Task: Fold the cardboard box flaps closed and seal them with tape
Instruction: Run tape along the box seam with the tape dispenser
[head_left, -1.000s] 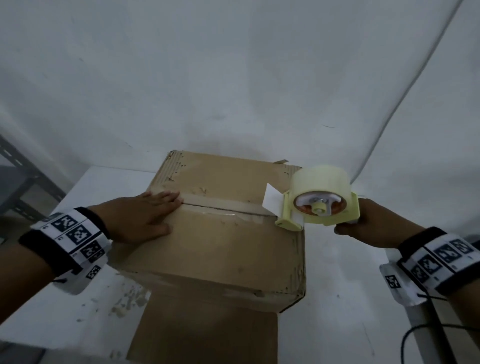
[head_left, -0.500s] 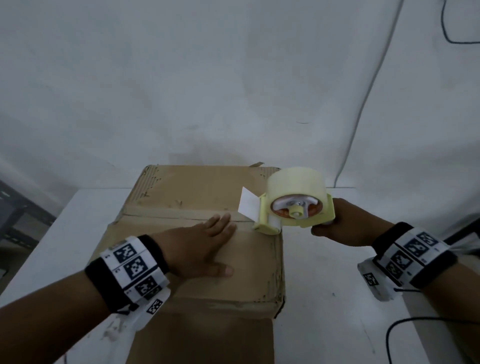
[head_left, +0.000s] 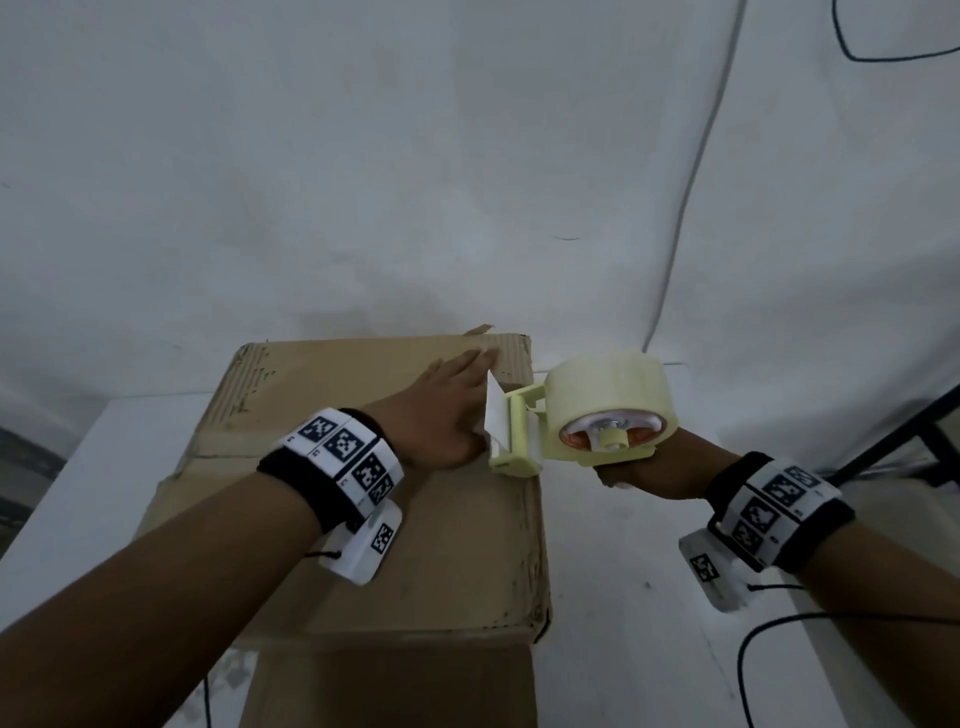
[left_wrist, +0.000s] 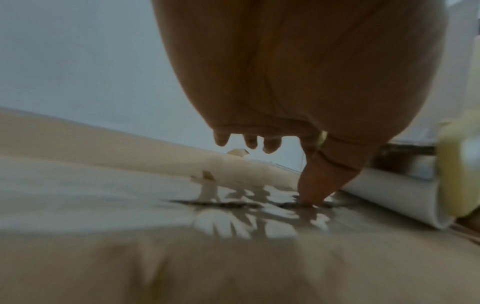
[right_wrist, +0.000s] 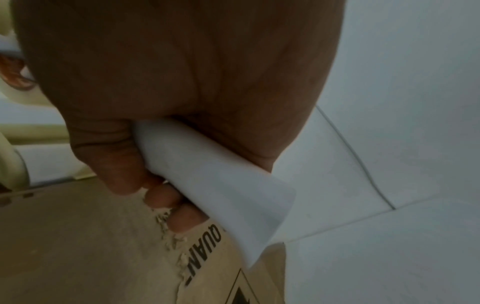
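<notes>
— How's the light?
— Dim, flat, bluish-grey; only soft shadows. The head view bends straight lines at its edges.
— And sharpness?
— The left wrist view is smeared: the cardboard box (left_wrist: 103, 257) top is blurred, with glare patches on its tape. The right wrist view is dark; the palm fills it.
</notes>
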